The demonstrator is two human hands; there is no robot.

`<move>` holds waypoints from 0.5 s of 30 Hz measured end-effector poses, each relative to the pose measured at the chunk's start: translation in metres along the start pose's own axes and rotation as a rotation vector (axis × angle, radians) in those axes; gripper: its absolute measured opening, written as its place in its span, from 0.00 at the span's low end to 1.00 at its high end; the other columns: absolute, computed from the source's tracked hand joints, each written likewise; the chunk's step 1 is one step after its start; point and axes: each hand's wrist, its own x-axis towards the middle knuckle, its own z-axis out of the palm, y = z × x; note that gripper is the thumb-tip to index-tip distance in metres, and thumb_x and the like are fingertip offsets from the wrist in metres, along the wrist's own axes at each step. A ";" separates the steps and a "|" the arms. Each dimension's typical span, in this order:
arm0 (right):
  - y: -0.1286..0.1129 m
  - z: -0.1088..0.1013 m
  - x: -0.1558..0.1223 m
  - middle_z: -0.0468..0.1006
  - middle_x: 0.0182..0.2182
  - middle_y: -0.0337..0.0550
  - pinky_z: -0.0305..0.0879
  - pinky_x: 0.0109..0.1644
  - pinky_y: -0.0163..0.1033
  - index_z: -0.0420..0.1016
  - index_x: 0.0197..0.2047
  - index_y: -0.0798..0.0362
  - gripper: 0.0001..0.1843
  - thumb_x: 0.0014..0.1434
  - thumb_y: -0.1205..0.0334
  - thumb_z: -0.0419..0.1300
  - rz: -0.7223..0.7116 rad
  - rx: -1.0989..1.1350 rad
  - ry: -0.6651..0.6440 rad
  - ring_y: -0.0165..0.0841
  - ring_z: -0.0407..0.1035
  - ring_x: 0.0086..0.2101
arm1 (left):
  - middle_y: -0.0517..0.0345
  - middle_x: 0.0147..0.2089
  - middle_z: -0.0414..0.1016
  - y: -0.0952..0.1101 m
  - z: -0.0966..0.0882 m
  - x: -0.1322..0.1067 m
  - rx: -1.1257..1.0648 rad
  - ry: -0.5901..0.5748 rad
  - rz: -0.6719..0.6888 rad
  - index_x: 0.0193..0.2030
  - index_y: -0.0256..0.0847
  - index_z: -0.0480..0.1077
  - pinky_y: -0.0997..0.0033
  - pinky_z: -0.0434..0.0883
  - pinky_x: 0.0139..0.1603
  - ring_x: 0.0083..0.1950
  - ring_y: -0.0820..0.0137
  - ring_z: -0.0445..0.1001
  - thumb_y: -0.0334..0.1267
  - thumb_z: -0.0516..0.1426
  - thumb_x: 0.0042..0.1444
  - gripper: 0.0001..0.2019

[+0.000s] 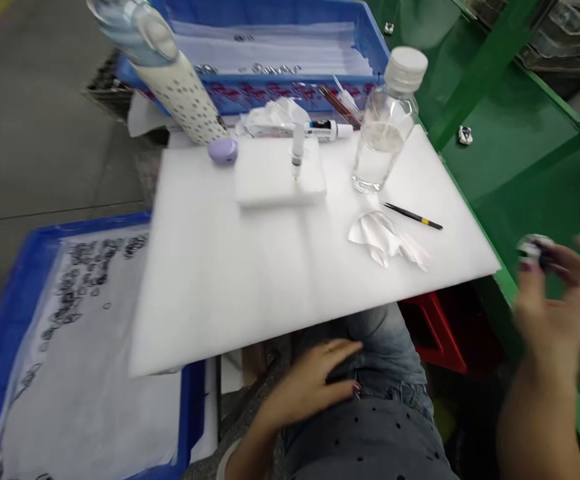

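My left hand (315, 383) rests flat on my lap below the near edge of the white foam board (250, 280), fingers spread, holding nothing. My right hand (557, 293) is blurred over the green surface (520, 153) at the right and pinches a small black-and-white part (534, 250) at its fingertips. On the board stand a clear capped bottle (385, 123), a small foam block (277, 177) with a syringe (297, 152) upright on it, a black pencil-like tool (413, 215) and a crumpled white tissue (387, 240).
A blue bin (10, 320) at the left holds several small dark rings on white sheet. Another blue bin (290, 40) sits behind the board. A dotted white bottle (170, 73), a lilac object (223, 151) and a marker (327, 129) lie at the back. A red stool (437, 330) stands below.
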 end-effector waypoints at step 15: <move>-0.015 0.034 -0.124 0.78 0.31 0.45 0.73 0.42 0.49 0.76 0.37 0.51 0.12 0.62 0.56 0.54 0.073 0.231 -0.377 0.39 0.75 0.34 | 0.55 0.35 0.80 0.052 -0.030 -0.064 -0.099 0.661 0.199 0.50 0.48 0.77 0.66 0.77 0.34 0.37 0.64 0.77 0.38 0.59 0.63 0.11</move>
